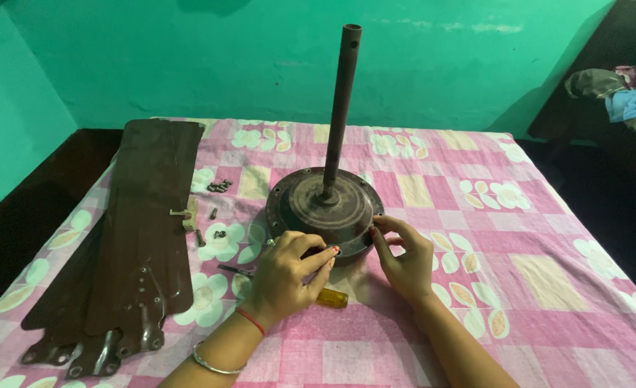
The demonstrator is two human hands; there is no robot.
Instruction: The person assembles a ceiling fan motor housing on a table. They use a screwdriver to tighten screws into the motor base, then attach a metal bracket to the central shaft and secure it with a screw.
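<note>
Both hands pinch the fan motor (325, 205) rim: left hand (283, 271), right hand (403, 255). Screwdriver (318, 293) half hidden under left hand.

A: Walls?
B: Green painted wall (189, 57) behind, patchy and scuffed, a pale streak near the top right.
A: Furniture?
B: Bed with a pink checked sheet (548, 287) printed with white flowers, dark wooden frame (16, 215) along the left edge. Dark furniture at far right with a heap of clothes (627, 90) on it.
A: Light?
B: Dim, even, soft shadows.
</note>
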